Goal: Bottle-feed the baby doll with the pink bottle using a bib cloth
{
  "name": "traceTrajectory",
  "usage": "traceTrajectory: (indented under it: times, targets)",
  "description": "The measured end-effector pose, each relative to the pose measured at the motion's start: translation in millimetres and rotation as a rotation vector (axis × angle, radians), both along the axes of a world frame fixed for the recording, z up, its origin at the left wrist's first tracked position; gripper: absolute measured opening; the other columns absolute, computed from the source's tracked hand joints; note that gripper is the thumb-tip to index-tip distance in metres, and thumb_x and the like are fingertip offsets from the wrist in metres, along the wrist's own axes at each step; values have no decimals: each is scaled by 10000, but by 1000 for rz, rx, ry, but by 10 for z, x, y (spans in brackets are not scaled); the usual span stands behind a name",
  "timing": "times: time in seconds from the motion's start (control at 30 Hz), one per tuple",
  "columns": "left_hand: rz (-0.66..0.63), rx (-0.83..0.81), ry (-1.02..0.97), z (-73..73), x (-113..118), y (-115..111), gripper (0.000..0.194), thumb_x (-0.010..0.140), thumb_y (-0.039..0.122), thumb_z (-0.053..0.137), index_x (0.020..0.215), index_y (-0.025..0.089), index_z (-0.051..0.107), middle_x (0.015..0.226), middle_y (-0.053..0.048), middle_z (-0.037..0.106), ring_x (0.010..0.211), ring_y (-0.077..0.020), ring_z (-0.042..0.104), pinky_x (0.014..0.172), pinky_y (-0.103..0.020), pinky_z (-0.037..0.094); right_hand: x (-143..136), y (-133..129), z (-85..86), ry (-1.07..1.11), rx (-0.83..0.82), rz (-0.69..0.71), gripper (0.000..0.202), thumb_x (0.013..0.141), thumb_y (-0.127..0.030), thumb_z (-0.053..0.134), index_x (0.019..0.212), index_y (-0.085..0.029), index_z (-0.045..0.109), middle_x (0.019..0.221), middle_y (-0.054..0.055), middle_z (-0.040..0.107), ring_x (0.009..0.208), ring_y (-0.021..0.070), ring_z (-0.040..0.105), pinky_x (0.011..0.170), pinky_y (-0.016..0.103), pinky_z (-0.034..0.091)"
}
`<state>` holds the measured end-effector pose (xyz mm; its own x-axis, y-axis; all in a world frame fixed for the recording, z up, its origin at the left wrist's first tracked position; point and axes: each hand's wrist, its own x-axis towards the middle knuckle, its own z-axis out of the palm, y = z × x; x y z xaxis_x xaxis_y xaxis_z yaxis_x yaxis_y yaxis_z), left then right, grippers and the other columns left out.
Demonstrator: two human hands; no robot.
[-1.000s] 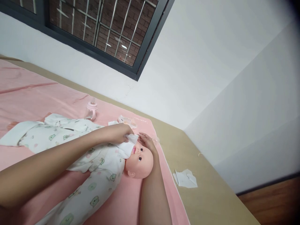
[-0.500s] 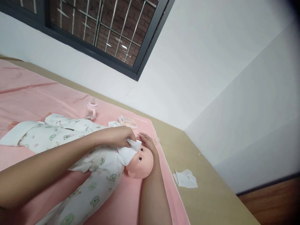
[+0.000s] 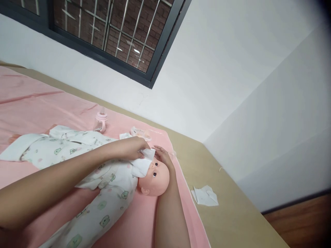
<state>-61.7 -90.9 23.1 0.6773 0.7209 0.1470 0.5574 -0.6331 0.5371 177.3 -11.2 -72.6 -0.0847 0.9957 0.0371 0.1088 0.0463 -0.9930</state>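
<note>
Your left hand (image 3: 133, 147) pinches white cloth (image 3: 142, 167) over doll's (image 3: 157, 182) lower face; your right hand (image 3: 164, 158), loosely open, curves around its head.

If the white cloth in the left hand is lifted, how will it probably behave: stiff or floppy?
The white cloth will probably be floppy, since it bends below the left hand and drapes over part of the doll's face. It is likely light for its size, as it looks thin.
</note>
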Motion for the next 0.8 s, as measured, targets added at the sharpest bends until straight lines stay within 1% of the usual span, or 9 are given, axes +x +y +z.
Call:
traceTrajectory:
  times: [0.07,0.2,0.3,0.37,0.43,0.5,0.53,0.67,0.8]
  targets:
    - [39,8,12,43,-26,0,53,721,122,488,688,164,490,756,-23,606,703,-169,544,592,-245,343,1,-26,-38,20,0,-7,403,605,-299,784,978,-201,664,962,59,696,1007,201,609,913,327,492]
    - [88,81,-46,70,-129,84,41,745,158,506,719,157,538,722,-13,615,646,-155,530,592,-249,343,18,3,-98,100,-47,-15,370,655,-396,752,950,-191,663,981,75,696,951,194,639,908,345,498]
    - [146,156,-102,79,-207,156,78,756,195,530,774,153,594,759,-17,653,686,-168,564,634,-254,362,79,50,-19,119,-51,0,379,645,-435,759,914,-182,674,968,76,689,898,179,651,911,346,489]
    - [194,165,-109,86,-243,179,140,755,248,580,847,155,631,845,-31,686,761,-194,597,673,-263,386,116,42,148,77,3,-4,367,635,-450,761,875,-184,679,983,70,681,888,173,644,908,347,482]
    - [229,172,-95,81,-263,185,346,725,282,652,1050,168,639,1064,-60,688,919,-231,611,758,-278,414,114,-24,399,5,95,9,337,665,-466,734,855,-191,683,1022,66,674,918,177,630,916,351,471]
    - [257,213,-70,56,-273,187,588,711,248,680,1278,184,541,1298,-81,591,1108,-258,560,877,-297,411,54,-149,693,-92,199,49,312,724,-482,683,852,-197,691,1058,62,668,982,187,614,944,354,454]
    - [271,247,-48,38,-274,191,643,722,211,664,1341,189,491,1360,-83,544,1174,-263,525,921,-306,399,4,-229,838,-137,261,67,302,756,-479,654,870,-203,697,1069,59,667,1013,190,603,958,355,446]
    - [283,358,24,-25,-269,218,626,768,68,532,1371,226,480,1354,-72,555,1214,-261,512,944,-325,399,-278,-584,1281,-292,456,90,241,806,-429,616,870,-217,710,1126,55,652,1101,200,568,988,355,413]
    - [269,378,51,13,-251,180,574,791,112,556,1347,246,512,1277,-73,617,1129,-262,580,888,-319,420,-574,-835,1443,-507,529,133,225,841,-396,573,871,-241,733,1248,54,583,1222,216,490,981,354,408]
